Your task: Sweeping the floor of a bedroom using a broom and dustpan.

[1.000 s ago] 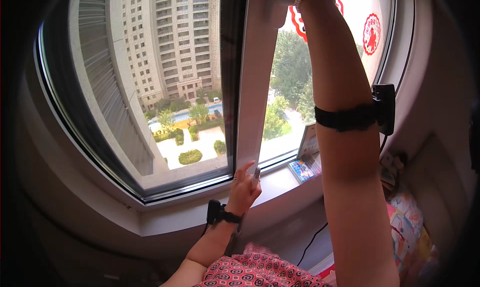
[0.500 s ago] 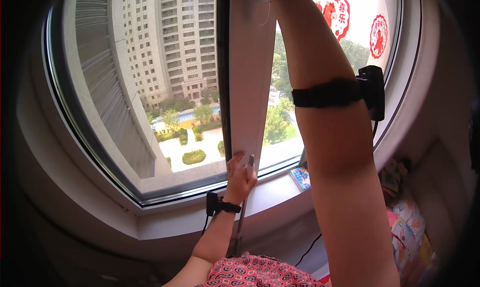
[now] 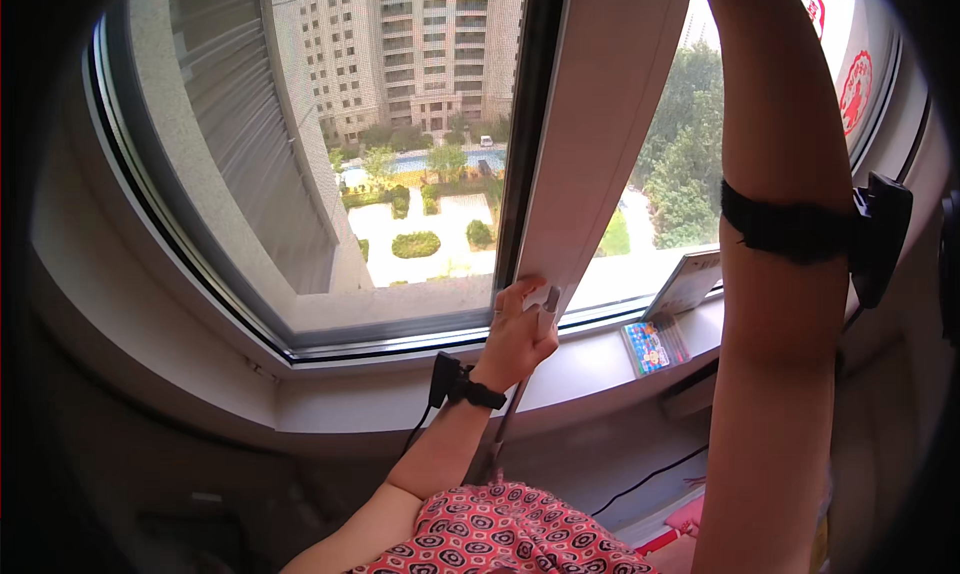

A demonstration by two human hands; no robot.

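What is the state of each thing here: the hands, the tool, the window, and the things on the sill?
Left hand: closed around a tool, pressed to the frame's lower end.
Tool: light-coloured, gripped, against the frame; its long handle hangs down.
Right arm: raised; its hand is out of view.
Frame: white, upright between two panes.
Booklet: leaning on the right pane.
Box: colourful, flat on the sill.

Open sill (image 3: 600,359) between the left hand (image 3: 515,339) and the coloured box (image 3: 655,344) gives passage along the ledge, bounded behind by the white frame post (image 3: 600,134) and the glass (image 3: 400,144), with the raised right forearm (image 3: 780,304) blocking the right side.
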